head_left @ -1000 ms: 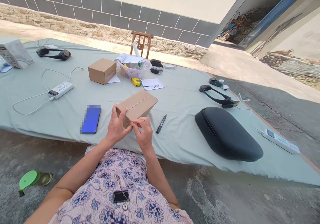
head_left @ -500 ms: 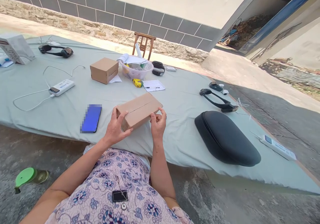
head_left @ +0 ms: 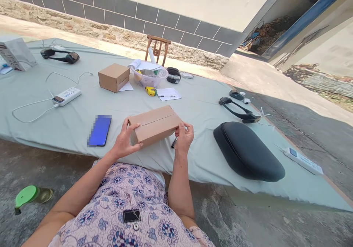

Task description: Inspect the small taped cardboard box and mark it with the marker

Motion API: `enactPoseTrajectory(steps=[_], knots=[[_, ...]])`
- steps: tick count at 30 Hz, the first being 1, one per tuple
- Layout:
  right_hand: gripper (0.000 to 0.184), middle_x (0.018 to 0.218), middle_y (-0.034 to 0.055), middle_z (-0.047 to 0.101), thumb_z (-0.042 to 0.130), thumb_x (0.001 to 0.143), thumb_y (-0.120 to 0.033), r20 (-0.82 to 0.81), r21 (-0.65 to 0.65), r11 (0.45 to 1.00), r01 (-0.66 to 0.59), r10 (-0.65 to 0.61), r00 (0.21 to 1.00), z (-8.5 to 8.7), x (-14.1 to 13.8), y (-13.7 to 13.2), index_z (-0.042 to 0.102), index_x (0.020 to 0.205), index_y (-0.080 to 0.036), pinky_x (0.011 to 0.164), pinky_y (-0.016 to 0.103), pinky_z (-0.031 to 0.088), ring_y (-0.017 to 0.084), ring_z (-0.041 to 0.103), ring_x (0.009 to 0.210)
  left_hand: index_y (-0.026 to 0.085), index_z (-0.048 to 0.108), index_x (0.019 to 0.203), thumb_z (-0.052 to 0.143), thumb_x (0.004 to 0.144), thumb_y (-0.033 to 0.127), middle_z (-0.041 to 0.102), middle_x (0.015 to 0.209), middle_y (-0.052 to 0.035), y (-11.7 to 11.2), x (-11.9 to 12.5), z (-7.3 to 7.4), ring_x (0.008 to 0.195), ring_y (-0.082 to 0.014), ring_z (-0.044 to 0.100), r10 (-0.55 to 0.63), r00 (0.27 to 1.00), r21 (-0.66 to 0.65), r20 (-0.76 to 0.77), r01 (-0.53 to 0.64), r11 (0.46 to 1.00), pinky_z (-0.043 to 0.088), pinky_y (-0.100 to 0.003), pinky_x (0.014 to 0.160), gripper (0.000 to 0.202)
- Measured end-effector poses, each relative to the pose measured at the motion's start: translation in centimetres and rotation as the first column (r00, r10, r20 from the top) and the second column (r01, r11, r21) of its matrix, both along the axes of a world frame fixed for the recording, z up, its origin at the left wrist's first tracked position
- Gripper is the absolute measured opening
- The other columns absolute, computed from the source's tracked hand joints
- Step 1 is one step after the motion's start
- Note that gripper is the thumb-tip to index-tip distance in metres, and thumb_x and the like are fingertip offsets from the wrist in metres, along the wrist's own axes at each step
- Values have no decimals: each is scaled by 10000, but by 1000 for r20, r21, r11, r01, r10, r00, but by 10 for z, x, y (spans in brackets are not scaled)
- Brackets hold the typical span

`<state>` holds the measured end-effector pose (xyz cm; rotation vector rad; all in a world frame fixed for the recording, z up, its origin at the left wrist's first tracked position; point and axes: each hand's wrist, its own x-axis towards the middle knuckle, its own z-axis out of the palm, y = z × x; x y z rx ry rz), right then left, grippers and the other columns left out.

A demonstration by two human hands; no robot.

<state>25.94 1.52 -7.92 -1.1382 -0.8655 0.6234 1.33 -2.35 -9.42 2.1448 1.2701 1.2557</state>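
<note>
Tilted up near the table's front edge is a closed brown cardboard box (head_left: 157, 124) with a dark seam along its top. My left hand (head_left: 125, 140) grips its left end, fingers on the top edge and thumb low on the near side. At the box's right corner, my right hand (head_left: 184, 136) is closed in a pinch, fingertips touching the edge. A small dark stick-like tool (head_left: 174, 142) pokes out below its fingers; most of it is hidden, so its exact kind is unclear. To the left lies a phone (head_left: 100, 130) with a blue screen.
A black padded case (head_left: 248, 151) sits right of my hands. Behind are another cardboard box (head_left: 113, 78), a plastic basin (head_left: 150, 78), a yellow tape measure (head_left: 150, 91) and paper with a pen (head_left: 169, 94). A power strip (head_left: 67, 96) with cables lies left; headsets (head_left: 239, 111) lie right.
My right hand has slid right and slightly down, to the box's right corner, and the dark tool now shows below it. The box has turned slightly; my left hand keeps its grip.
</note>
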Motion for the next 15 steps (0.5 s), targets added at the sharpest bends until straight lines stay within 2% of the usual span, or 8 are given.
enactPoseTrajectory(steps=[2,4,6,8,11,13,15], knots=[[434,553,-93,462,663,797,-614,2,-3,1000,6,-6,1000,-1,1,0,555,887,-203,505,205,367,75,404,506,230,452,1357,721,762,337,264,1554,-176,1,-1,-1,1438,-357,397,0,1000,-6,-10,0,1000,508,-458,1032,662],[437,586,-85,483,636,823,-599,35,-14,1000,8,-8,999,-4,0,2,583,979,-194,534,212,407,82,444,530,242,461,1374,739,769,372,246,1568,-168,1,-1,-4,1445,-362,387,22,999,-5,-28,-23,1000,515,-449,1023,678],[508,658,-67,529,618,846,-571,91,-34,999,-3,6,996,-9,-4,3,580,1175,-186,590,233,465,96,514,582,265,481,1384,761,770,436,232,1579,-157,1,0,-7,1434,-374,399,75,996,0,-58,-75,997,537,-439,990,696],[664,758,-40,588,628,846,-546,149,-61,997,-42,51,988,-18,-11,4,477,1389,-195,645,257,511,113,582,650,282,499,1393,770,763,520,234,1579,-157,1,3,-10,1395,-384,444,139,985,23,-98,-137,990,562,-431,942,726],[841,1055,71,673,665,825,-552,235,-83,983,-166,181,955,-32,-28,1,334,1521,-214,699,283,555,147,664,795,280,502,1430,742,776,577,272,1554,-181,1,8,-11,1357,-397,474,227,957,103,-180,-211,972,563,-451,940,757],[833,1326,168,601,641,846,-580,299,-62,960,-273,279,912,-39,-41,-6,337,1528,-213,769,309,578,202,680,1012,279,505,1445,705,836,506,324,1521,-189,2,10,-11,1353,-397,468,284,932,153,-225,-254,955,546,-470,966,680],[774,1481,203,490,562,902,-603,349,-25,932,-362,347,870,-43,-51,-14,350,1528,-199,862,337,582,256,595,1252,280,508,1449,637,904,395,429,1446,-179,3,10,-12,1308,-367,502,337,915,174,-222,-303,937,539,-472,972,571]])
